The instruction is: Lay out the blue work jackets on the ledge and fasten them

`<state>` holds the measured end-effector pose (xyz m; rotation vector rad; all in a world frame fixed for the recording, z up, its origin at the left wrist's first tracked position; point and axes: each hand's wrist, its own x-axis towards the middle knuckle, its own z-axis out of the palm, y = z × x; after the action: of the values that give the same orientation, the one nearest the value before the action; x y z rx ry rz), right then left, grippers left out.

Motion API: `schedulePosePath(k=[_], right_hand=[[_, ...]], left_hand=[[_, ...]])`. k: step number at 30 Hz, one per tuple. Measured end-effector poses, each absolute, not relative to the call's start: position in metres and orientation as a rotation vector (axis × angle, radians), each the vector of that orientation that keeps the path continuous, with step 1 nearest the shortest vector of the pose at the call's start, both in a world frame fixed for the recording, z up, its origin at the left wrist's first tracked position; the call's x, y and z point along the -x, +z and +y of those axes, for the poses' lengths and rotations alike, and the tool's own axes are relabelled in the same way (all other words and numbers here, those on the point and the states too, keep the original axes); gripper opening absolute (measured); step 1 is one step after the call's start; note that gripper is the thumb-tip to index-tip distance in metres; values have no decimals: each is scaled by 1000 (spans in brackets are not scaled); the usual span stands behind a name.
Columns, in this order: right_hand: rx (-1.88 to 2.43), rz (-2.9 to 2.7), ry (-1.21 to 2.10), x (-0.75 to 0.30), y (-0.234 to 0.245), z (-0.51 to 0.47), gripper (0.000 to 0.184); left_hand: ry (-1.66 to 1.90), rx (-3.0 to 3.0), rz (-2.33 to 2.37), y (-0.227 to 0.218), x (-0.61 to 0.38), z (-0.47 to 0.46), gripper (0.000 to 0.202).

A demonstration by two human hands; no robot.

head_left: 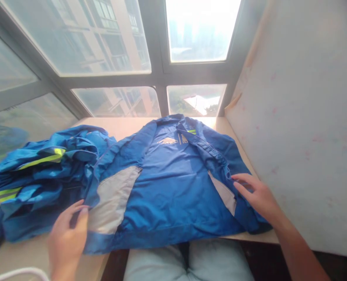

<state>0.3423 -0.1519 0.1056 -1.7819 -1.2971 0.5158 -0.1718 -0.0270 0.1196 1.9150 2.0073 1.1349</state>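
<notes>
A blue jacket (167, 195) with light grey panels lies spread on the ledge, its front open and its inside facing up. The collar points toward the window and the hem hangs near my legs. My left hand (68, 230) is closed at the jacket's left front edge, thumb and forefinger pinching the cloth beside a grey panel. On the other side, my right hand (257, 195) pinches the right front edge between thumb and fingertips. The right sleeve lies partly under and behind that hand. Pale printed marks show inside the back, below the collar.
Crumpled blue garments (50, 175) with yellow reflective strips are heaped on the left, touching the jacket. A pale wall (308, 136) borders the ledge (120, 127) on the right; window frames (158, 78) stand behind. A white curved object (24, 271) shows at lower left.
</notes>
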Motion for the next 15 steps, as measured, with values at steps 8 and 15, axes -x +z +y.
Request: schedulePosePath(k=[8, 15], right_hand=[[2013, -1318, 203, -334, 48, -68, 58], [1610, -1323, 664, -207, 55, -19, 39]], left_hand=[[712, -1866, 2039, 54, 123, 0, 91], [628, -1628, 1491, 53, 45, -25, 96]])
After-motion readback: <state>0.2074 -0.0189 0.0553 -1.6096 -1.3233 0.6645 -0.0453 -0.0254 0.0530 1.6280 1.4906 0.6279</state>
